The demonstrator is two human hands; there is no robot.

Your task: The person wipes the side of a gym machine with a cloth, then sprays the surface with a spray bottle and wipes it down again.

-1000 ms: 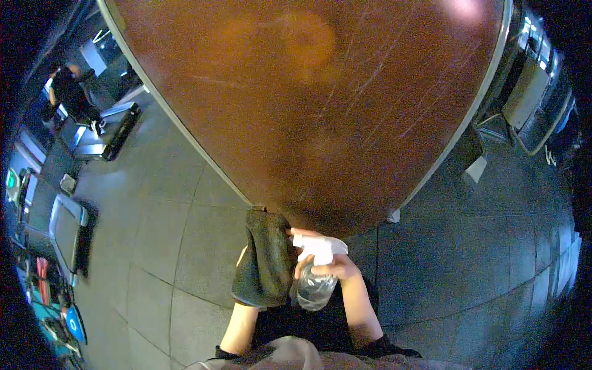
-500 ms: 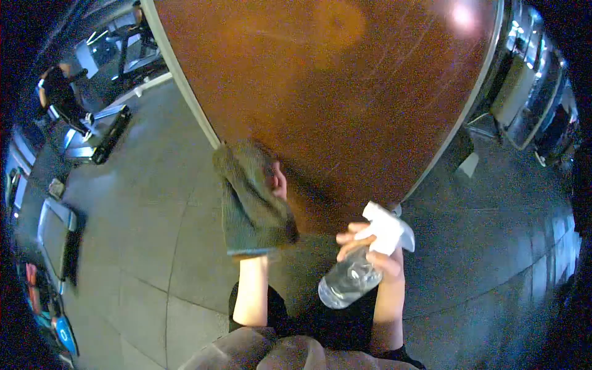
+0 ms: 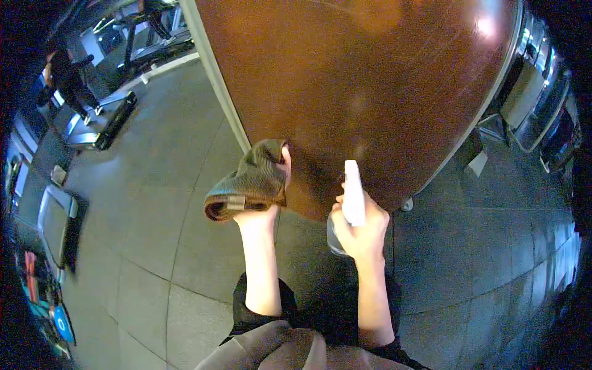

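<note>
A dark ribbed cloth [image 3: 256, 176] covers most of my left hand [image 3: 285, 163], whose fingertips show at the cloth's right edge, beside the left edge of a brown panel [image 3: 370, 92]. My right hand [image 3: 361, 225] is wrapped round a clear spray bottle with a white spray head [image 3: 353, 194]. The nozzle points up toward the panel's lower part. Most of the bottle's body is hidden behind my fingers.
A person [image 3: 68, 80] stands on a treadmill [image 3: 102, 126] at the upper left. Another machine [image 3: 58, 228] and some coloured items [image 3: 60, 320] are at the left. Grey gym equipment [image 3: 524, 108] stands at the right, on dark floor tiles [image 3: 142, 240].
My right hand has moved up and turned the bottle from a tilt to upright, nozzle toward the panel. The cloth on my left hand has risen and folded up, baring more of the wrist.
</note>
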